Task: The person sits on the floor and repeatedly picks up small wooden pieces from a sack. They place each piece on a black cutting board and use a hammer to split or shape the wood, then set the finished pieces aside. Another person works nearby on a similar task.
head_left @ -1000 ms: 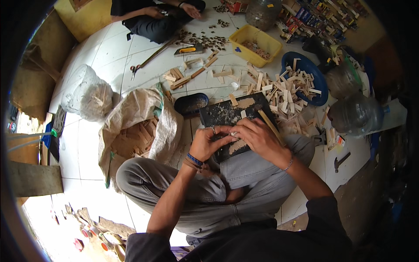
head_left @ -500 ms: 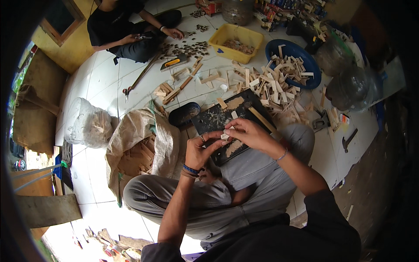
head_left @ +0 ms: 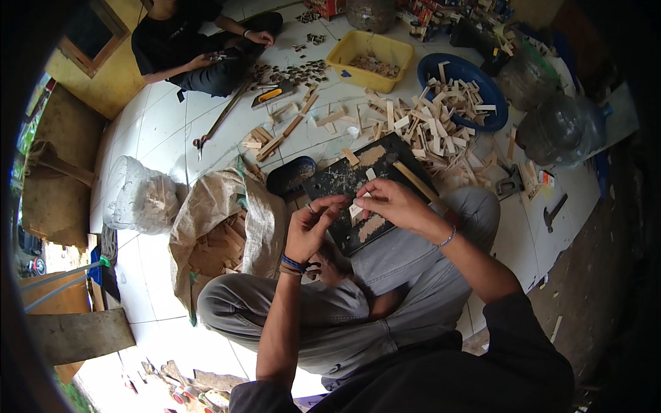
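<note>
My right hand (head_left: 394, 203) pinches a small pale wooden piece (head_left: 356, 210) between thumb and fingertips, above a black board (head_left: 337, 180) in front of my lap. Just left of the piece, my left hand (head_left: 313, 226) has its bent fingers and thumb apart, and I see nothing in it. Sawdust patches and a few small wooden pieces (head_left: 350, 157) lie on the board. Along its right side rests a hammer with a wooden handle (head_left: 416, 180). A dark oval tray (head_left: 291, 176) stands at the board's left.
Left of my knee stands an open sack (head_left: 265, 230) of wood pieces. Beyond the board lie a heap of wooden blocks (head_left: 437, 134), a blue basin (head_left: 500, 113) and a yellow tub (head_left: 343, 63). A second hammer (head_left: 553, 211) lies right. Another person (head_left: 186, 48) sits far left.
My left hand has come away from the small wooden piece and moved slightly left. The right hand keeps the piece. The other person's hand has shifted, and the whole view has moved slightly.
</note>
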Tool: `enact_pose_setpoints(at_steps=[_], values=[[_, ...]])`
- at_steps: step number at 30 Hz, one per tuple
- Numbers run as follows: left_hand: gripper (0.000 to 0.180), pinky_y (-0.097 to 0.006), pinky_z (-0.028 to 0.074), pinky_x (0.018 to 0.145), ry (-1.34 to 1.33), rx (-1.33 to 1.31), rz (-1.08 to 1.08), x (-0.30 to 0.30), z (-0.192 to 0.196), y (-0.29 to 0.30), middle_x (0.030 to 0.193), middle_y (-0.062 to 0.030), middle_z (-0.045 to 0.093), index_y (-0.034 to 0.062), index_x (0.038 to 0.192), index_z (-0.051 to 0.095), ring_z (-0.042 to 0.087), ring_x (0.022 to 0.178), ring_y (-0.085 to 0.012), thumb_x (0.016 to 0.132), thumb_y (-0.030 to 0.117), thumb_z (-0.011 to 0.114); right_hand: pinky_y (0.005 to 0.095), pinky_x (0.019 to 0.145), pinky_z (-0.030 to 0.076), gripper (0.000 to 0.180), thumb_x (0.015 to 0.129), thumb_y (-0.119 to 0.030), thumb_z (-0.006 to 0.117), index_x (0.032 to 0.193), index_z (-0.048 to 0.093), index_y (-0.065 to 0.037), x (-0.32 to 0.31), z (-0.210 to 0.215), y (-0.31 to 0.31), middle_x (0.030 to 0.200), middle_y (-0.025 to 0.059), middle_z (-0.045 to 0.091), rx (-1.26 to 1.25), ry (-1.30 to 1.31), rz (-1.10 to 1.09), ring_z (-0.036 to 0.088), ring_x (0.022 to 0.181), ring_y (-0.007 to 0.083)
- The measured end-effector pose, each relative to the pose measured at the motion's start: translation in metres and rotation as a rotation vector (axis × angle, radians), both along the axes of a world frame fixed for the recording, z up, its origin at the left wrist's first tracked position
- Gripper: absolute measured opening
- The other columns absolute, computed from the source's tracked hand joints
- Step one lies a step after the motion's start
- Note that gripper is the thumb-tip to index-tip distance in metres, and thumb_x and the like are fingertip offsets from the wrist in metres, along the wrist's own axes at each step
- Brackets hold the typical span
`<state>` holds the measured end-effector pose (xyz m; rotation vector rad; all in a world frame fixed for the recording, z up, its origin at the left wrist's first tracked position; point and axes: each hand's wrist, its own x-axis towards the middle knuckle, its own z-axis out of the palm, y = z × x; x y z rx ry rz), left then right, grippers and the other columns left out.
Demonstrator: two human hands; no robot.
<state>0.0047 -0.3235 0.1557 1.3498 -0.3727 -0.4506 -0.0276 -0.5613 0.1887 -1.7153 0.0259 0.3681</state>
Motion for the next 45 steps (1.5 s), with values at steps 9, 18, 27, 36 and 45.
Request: enact_pose_setpoints(at_steps=[9,18,27,36,45], values=[[0.025,-0.031,0.053,0.089,-0.38,0.199,-0.016,0.003,0.001,0.0,0.108,-0.0084,0.07,0.0046,0.118,0.077,0.067,0.097,-0.017,0.093,0.005,0.072,0.026,0.074,0.052,0.031,0.101,-0.025,0.072,0.115,0.062,0.001,0.0,-0.006,0.0,0.089,0.0066,0.076,0.026,-0.009,-0.027,0.07,0.084,0.0108],[0.023,-0.031,0.052,0.092,-0.417,0.256,-0.067,0.005,0.018,0.0,0.112,-0.009,0.068,0.0023,0.114,0.076,0.066,0.103,-0.0162,0.092,0.004,0.07,0.0267,0.073,0.053,0.032,0.101,-0.024,0.072,0.118,0.059,0.001,0.002,-0.006,0.0,0.092,0.0081,0.075,-0.002,-0.011,-0.019,0.072,0.084,0.0121],[0.044,-0.03,0.053,0.094,-0.271,0.306,-0.105,0.005,0.02,0.0,0.116,-0.0057,0.069,-0.001,0.131,0.063,0.066,0.103,-0.0131,0.09,0.005,0.076,0.0268,0.071,0.052,0.033,0.101,-0.024,0.072,0.12,0.06,0.001,0.0,-0.001,0.002,0.093,0.0083,0.074,-0.07,-0.008,-0.033,0.071,0.084,0.012],[0.058,-0.033,0.056,0.094,-0.309,0.294,-0.006,-0.002,0.019,-0.006,0.113,-0.009,0.075,-0.0026,0.131,0.062,0.071,0.102,-0.0156,0.081,0.006,0.09,0.0282,0.071,0.053,0.035,0.101,-0.029,0.072,0.117,0.061,0.0,-0.002,-0.007,0.002,0.089,0.0092,0.076,-0.066,-0.05,-0.041,0.073,0.08,0.0129],[0.047,-0.032,0.057,0.09,-0.347,0.317,0.117,-0.006,0.011,-0.007,0.109,-0.0106,0.079,0.0,0.118,0.066,0.076,0.101,-0.0181,0.079,0.011,0.091,0.0274,0.069,0.052,0.035,0.101,-0.028,0.072,0.117,0.061,0.0,-0.003,-0.002,0.002,0.085,0.008,0.076,-0.079,-0.007,-0.042,0.071,0.078,0.0112]])
